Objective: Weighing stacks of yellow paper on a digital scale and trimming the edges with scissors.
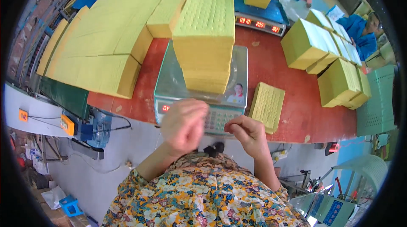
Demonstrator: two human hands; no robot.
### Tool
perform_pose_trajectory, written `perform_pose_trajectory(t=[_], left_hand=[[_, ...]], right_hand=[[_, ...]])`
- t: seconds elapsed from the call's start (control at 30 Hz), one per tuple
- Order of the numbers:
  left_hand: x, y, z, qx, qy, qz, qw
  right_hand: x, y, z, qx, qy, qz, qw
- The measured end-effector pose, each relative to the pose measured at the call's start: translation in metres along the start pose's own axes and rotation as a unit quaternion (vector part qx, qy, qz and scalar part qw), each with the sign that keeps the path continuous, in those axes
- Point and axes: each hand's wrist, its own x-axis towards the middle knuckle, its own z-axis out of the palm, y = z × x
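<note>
A tall stack of yellow embossed paper (203, 49) stands on the steel pan of a digital scale (169, 74). My left hand (184, 125) is curled in front of the stack, over the scale's front panel, and slightly blurred. My right hand (250, 134) is closed near the panel's right end, its thumb against the curled fingers. Neither hand touches the tall stack, and whatever lies inside the fingers is hidden. Right of the scale, a low pile of the same yellow paper (268, 106) lies on the red table (296, 119), just beyond my right hand.
Large yellow paper blocks (114, 27) fill the table's left side. More stacks (311, 42) stand at the right, near a person in blue (360, 32). A second scale (260, 19) bearing a yellow stack is at the back. A green perforated chair (375, 100) adjoins the right edge.
</note>
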Motion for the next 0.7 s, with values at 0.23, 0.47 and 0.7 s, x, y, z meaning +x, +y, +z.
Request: perform_pose_trajectory(t=[0.23,0.47,0.7], left_hand=[[0.029,-0.129,-0.004,-0.324,0.130,-0.365,0.863],[0.031,-0.163,0.045,-0.454,0.074,-0.570,0.681],[0.014,-0.131,0.045,-0.522,-0.026,-0.566,0.638]], right_hand=[[0.082,0.014,0.028,0.213,0.216,-0.048,0.952],[0.139,0.042,0.064,0.168,0.345,-0.066,0.921],[0.062,0.034,0.068,0.130,0.410,-0.060,0.901]])
